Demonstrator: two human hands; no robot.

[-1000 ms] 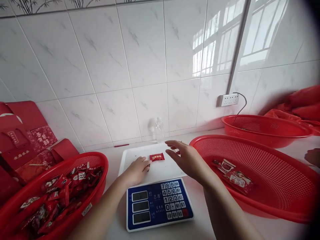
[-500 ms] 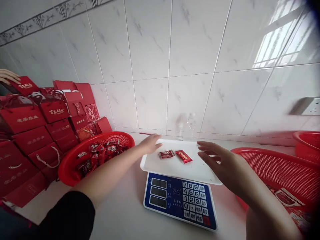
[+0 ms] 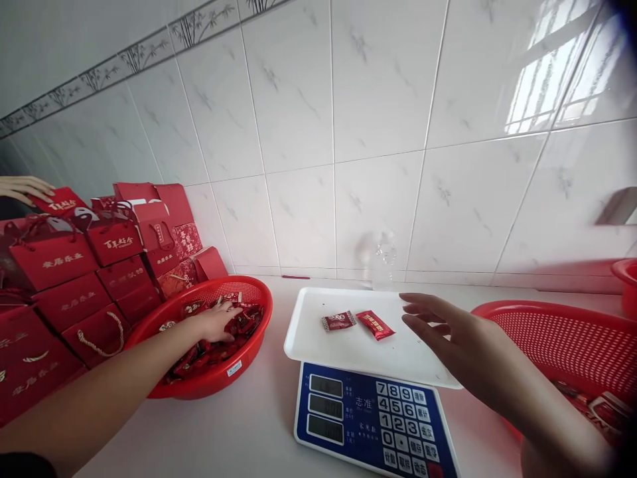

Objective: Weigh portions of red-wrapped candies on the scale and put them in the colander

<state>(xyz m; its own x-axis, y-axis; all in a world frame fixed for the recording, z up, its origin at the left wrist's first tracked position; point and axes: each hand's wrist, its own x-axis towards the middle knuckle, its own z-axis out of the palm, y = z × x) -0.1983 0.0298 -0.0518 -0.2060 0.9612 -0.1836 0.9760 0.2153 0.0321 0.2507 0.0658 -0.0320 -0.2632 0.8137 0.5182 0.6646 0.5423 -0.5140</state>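
Candies, two in glossy wrappers with crimped ends, lie mid-frame on a smooth white tray. Nearest, at bottom centre, one flat blue scale panel has three rectangular displays. Beyond, the right hand has a loosely spread grip at the tray's right edge. Left of centre, the left hand is in a perforated red basket of more candies; whether its grip pinches any, I cannot tell. Behind stand stacked red boxes and one clear bottle.

L hand went from tray → L bskt.
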